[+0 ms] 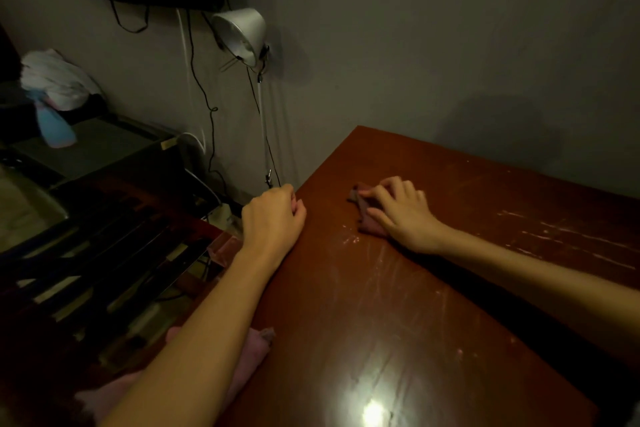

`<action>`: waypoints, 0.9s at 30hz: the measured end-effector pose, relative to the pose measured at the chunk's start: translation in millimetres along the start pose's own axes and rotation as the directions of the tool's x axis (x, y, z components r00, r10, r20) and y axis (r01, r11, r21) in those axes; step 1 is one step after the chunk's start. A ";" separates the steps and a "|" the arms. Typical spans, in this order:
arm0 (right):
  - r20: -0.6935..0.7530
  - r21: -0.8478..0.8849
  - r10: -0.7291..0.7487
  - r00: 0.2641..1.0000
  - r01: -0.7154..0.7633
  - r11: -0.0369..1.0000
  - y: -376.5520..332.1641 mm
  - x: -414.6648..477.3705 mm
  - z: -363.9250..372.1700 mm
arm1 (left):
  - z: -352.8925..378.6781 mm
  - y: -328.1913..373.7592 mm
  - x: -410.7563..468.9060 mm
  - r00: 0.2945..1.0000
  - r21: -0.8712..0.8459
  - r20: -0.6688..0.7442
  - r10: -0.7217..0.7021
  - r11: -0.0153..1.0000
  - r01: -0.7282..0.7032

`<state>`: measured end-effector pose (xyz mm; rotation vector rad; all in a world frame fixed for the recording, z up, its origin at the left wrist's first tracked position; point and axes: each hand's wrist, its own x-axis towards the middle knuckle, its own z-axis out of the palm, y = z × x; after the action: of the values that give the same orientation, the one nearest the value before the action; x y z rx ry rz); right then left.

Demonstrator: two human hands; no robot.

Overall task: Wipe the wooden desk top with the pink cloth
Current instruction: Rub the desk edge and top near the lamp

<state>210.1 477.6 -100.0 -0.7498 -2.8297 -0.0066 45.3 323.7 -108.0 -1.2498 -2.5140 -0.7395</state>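
The wooden desk top (398, 305) is seen filling the right side. It is marked with pale streaks and a bright spot of light near the front. A silver lamp (242, 35) is fixed to the wall behind it. The left hand (273, 218) is rested at the desk's left edge, fingers curled in (nothing is seen in them). The right hand (401, 215) is laid flat with fingers spread, pressed on the pink cloth (371, 229), which is bunched on the desk toward its far left corner.
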 end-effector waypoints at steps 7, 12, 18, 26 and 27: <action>0.034 0.031 -0.092 0.995 0.091 0.995 -68.9 84.7 23.0 | -4.6 -0.9 -2.7 0.998 -0.057 0.018 -0.066 0.996 0.067; 0.028 0.011 0.098 0.995 -0.098 0.995 -5.8 111.4 20.7 | -6.5 -4.2 -2.8 0.998 -0.079 0.014 -0.054 0.995 0.055; -0.010 -0.018 0.159 0.987 -0.159 0.987 33.9 16.0 1.5 | -4.8 -3.0 -0.2 0.999 -0.029 0.011 -0.050 0.998 0.050; -0.015 0.063 -0.113 0.993 0.114 0.992 -75.2 36.9 16.8 | -26.4 0.7 -3.3 0.977 -0.100 0.166 -0.132 0.984 0.150; 0.006 0.061 -0.086 0.996 0.085 0.994 -75.5 53.9 19.3 | -34.3 0.9 -6.0 0.974 -0.086 0.196 -0.111 0.988 0.129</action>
<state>123.5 439.5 -103.9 -0.6165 -2.8541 0.0694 49.2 301.7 -81.4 -1.2642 -2.7593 -0.8156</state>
